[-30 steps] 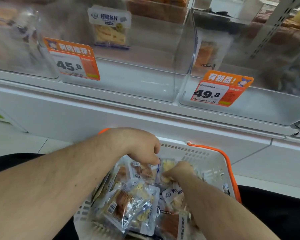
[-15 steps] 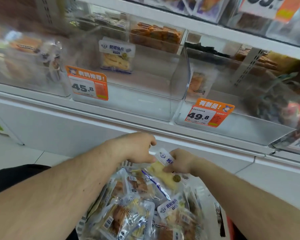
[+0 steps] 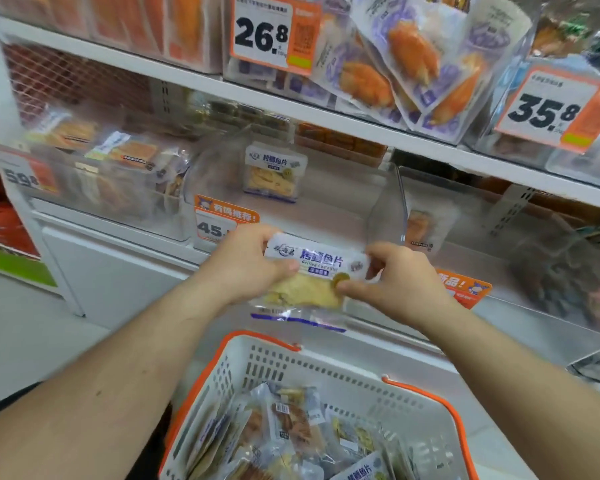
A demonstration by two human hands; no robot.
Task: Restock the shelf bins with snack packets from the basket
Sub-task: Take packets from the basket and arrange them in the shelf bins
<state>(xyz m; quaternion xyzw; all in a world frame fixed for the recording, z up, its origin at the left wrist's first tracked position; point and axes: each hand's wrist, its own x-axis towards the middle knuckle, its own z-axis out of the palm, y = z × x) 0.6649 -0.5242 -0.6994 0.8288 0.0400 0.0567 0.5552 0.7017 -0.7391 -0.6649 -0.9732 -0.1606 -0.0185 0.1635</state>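
A clear snack packet (image 3: 309,282) with a white and blue label and yellow fish slices is held up in front of the shelf. My left hand (image 3: 246,268) grips its left edge and my right hand (image 3: 392,282) pinches its right edge. Just behind it is a clear shelf bin (image 3: 326,216) with a 45.8 price tag, holding one matching packet (image 3: 274,173) upright at the back. Below my hands stands the white basket (image 3: 326,368) with orange handles, holding several more packets (image 3: 291,434).
A neighbouring clear bin (image 3: 482,258) to the right holds a single orange packet. The bin to the left (image 3: 101,174) is stocked with packets. An upper shelf (image 3: 291,98) carries purple packets and 26.8 and 35.8 price tags.
Both hands lifted one yellow fish packet out of the basket and raised it to the front of the 45.8 bin. My view tilted up towards the shelves.
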